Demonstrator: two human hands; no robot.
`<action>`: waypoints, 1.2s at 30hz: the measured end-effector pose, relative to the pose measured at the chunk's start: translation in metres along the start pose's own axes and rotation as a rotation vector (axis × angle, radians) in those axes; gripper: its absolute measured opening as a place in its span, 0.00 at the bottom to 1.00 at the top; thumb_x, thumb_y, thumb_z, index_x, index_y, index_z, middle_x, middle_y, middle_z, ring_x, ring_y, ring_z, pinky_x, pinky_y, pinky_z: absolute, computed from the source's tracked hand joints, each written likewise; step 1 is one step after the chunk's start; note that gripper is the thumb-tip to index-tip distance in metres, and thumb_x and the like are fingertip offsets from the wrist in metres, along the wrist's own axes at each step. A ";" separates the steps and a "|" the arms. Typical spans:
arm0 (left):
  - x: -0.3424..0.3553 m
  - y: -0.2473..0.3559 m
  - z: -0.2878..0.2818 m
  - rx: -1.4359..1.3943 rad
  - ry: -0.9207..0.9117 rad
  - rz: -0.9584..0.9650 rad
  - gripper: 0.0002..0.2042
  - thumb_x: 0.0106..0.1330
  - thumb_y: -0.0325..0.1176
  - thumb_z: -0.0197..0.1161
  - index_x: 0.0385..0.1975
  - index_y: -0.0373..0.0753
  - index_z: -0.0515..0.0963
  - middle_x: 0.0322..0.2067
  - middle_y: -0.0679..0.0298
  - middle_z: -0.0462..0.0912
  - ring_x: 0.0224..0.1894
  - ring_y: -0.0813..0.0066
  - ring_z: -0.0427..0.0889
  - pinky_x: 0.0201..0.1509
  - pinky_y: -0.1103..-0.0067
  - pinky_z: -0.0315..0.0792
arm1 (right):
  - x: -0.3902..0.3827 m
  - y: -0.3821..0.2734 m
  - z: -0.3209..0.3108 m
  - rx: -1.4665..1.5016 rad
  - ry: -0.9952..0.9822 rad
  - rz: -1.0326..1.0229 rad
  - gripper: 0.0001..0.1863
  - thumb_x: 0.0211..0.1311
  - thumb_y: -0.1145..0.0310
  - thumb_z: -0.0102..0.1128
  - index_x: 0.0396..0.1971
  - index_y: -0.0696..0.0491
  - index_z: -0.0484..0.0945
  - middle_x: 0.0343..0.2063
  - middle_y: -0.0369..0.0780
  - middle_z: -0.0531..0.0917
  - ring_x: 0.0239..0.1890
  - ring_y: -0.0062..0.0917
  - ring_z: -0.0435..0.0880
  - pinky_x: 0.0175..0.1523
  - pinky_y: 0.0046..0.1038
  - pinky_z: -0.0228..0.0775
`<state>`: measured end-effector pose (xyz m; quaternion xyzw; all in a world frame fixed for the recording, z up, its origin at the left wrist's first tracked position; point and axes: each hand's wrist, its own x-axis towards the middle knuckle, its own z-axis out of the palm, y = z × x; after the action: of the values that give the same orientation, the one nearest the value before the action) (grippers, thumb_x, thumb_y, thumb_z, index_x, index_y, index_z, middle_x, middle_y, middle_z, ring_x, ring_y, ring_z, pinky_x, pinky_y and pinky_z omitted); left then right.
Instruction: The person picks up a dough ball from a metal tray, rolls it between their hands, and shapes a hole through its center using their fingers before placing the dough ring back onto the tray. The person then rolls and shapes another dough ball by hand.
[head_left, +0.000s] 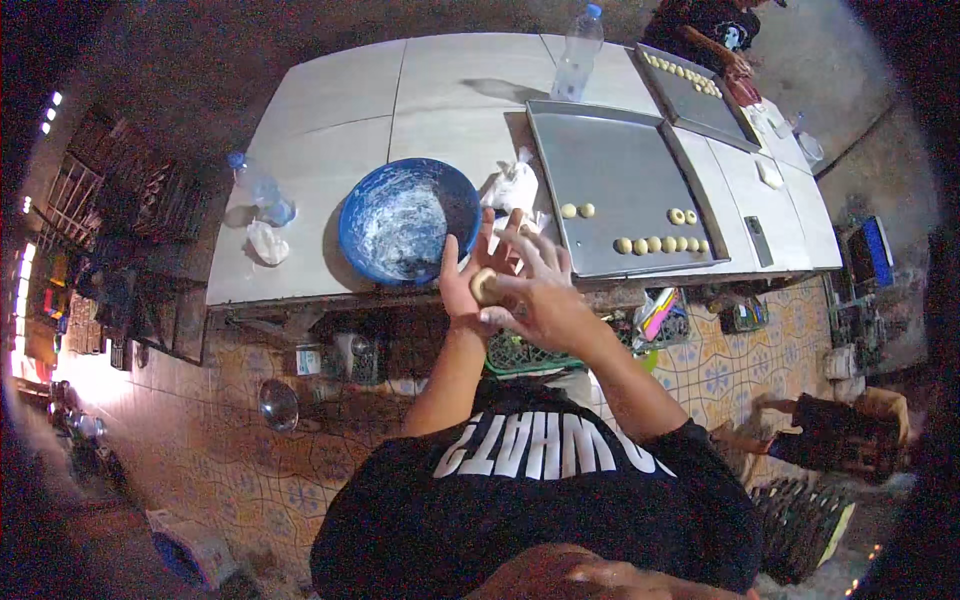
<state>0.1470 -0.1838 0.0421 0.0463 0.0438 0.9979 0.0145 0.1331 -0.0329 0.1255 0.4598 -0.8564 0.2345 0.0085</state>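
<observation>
My left hand [462, 283] is raised palm up over the table's near edge, its fingers spread. Against that palm lies a small pale dough ball [483, 287]. The thumb and a finger of my right hand [545, 300] close on the dough from the right, its other fingers stretched forward. Just left of my hands stands a blue basin [362, 222] dusted inside with white flour. To the right, a large grey metal tray [620, 165] bears several round dough pieces [655, 244] along its near side; a pair near its right edge show dimples or holes.
Behind my hands sits a white plastic bag [513, 187]. Clear bottles stand at the far edge [577, 60] and lie at the left [262, 190]. A co-worker [715, 35] is at a second tray [690, 90]. A phone-like dark slab [758, 241] lies near the right end. Green crates [525, 352] sit below.
</observation>
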 end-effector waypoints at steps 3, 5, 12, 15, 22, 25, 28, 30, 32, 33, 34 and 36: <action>-0.001 0.002 -0.002 -0.095 -0.026 -0.009 0.36 0.77 0.66 0.44 0.78 0.52 0.61 0.76 0.52 0.65 0.73 0.53 0.68 0.76 0.54 0.64 | -0.003 0.007 0.005 0.038 0.046 0.011 0.21 0.64 0.42 0.70 0.47 0.41 0.89 0.76 0.48 0.61 0.77 0.57 0.55 0.75 0.62 0.48; -0.002 0.004 -0.003 -0.015 0.027 0.000 0.36 0.77 0.67 0.43 0.78 0.52 0.62 0.76 0.52 0.64 0.73 0.52 0.69 0.75 0.53 0.65 | -0.002 -0.001 -0.001 0.005 0.119 0.081 0.20 0.61 0.46 0.75 0.45 0.45 0.90 0.74 0.48 0.64 0.76 0.55 0.58 0.77 0.59 0.48; 0.002 -0.006 -0.003 -0.135 0.029 -0.033 0.36 0.78 0.66 0.43 0.77 0.49 0.64 0.76 0.51 0.66 0.72 0.50 0.71 0.76 0.51 0.63 | -0.010 0.012 0.008 -0.051 0.160 0.084 0.23 0.63 0.38 0.69 0.45 0.39 0.90 0.77 0.48 0.59 0.77 0.57 0.55 0.76 0.63 0.48; 0.002 -0.009 -0.005 -0.120 -0.132 -0.056 0.35 0.78 0.65 0.45 0.77 0.49 0.65 0.76 0.51 0.66 0.72 0.52 0.70 0.75 0.54 0.65 | -0.011 0.005 -0.001 -0.044 0.066 0.019 0.23 0.61 0.39 0.72 0.47 0.39 0.90 0.77 0.48 0.60 0.77 0.56 0.55 0.76 0.62 0.47; 0.003 -0.015 0.008 -0.158 -0.067 -0.068 0.35 0.78 0.64 0.44 0.77 0.49 0.63 0.76 0.51 0.65 0.74 0.53 0.68 0.75 0.49 0.66 | -0.019 0.004 0.003 -0.087 0.061 0.030 0.24 0.57 0.40 0.75 0.46 0.42 0.89 0.76 0.47 0.61 0.77 0.53 0.56 0.74 0.61 0.50; 0.003 -0.018 0.003 -0.181 -0.113 -0.108 0.35 0.78 0.63 0.44 0.77 0.48 0.63 0.76 0.51 0.65 0.73 0.52 0.69 0.75 0.48 0.65 | -0.020 0.010 -0.004 -0.025 0.010 -0.002 0.27 0.62 0.33 0.67 0.48 0.38 0.89 0.77 0.50 0.59 0.78 0.57 0.54 0.75 0.65 0.48; 0.007 -0.018 -0.002 -0.232 -0.153 -0.120 0.35 0.78 0.64 0.44 0.76 0.48 0.64 0.76 0.50 0.64 0.73 0.50 0.69 0.74 0.47 0.66 | -0.020 0.011 0.000 -0.114 0.096 0.107 0.25 0.62 0.34 0.67 0.47 0.38 0.89 0.76 0.49 0.60 0.77 0.58 0.55 0.74 0.65 0.49; 0.004 -0.022 0.003 -0.163 -0.030 -0.059 0.35 0.78 0.64 0.45 0.77 0.48 0.63 0.76 0.49 0.63 0.73 0.49 0.69 0.73 0.47 0.67 | -0.022 0.009 0.004 0.000 0.055 -0.016 0.25 0.63 0.35 0.68 0.47 0.38 0.89 0.76 0.49 0.61 0.78 0.59 0.54 0.74 0.65 0.49; 0.007 -0.020 0.004 -0.190 -0.155 -0.115 0.36 0.78 0.65 0.45 0.77 0.49 0.62 0.76 0.50 0.63 0.73 0.49 0.69 0.72 0.47 0.68 | -0.024 0.011 -0.006 -0.005 0.037 -0.019 0.26 0.63 0.35 0.67 0.48 0.39 0.89 0.76 0.49 0.61 0.78 0.59 0.53 0.74 0.65 0.48; 0.005 -0.021 0.005 -0.137 -0.030 -0.092 0.37 0.77 0.65 0.45 0.78 0.50 0.60 0.76 0.50 0.63 0.73 0.51 0.70 0.71 0.47 0.69 | -0.022 0.014 -0.008 -0.011 0.060 0.044 0.26 0.63 0.35 0.67 0.48 0.40 0.89 0.76 0.49 0.61 0.78 0.59 0.53 0.75 0.65 0.47; 0.004 -0.021 0.002 -0.135 -0.027 -0.089 0.37 0.77 0.65 0.45 0.78 0.50 0.60 0.76 0.50 0.63 0.73 0.51 0.70 0.71 0.47 0.69 | -0.022 0.015 -0.008 -0.012 0.081 0.105 0.26 0.63 0.35 0.67 0.48 0.40 0.89 0.76 0.49 0.61 0.79 0.59 0.53 0.75 0.65 0.47; 0.004 -0.020 -0.006 -0.189 -0.131 -0.089 0.37 0.77 0.66 0.45 0.78 0.50 0.60 0.76 0.49 0.63 0.72 0.50 0.70 0.71 0.48 0.69 | -0.025 0.014 0.003 -0.031 0.117 0.093 0.26 0.63 0.35 0.67 0.48 0.40 0.89 0.76 0.48 0.61 0.78 0.57 0.54 0.75 0.66 0.47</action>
<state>0.1428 -0.1642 0.0352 0.1076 -0.0494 0.9908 0.0658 0.1369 -0.0076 0.1117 0.4047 -0.8786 0.2477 0.0548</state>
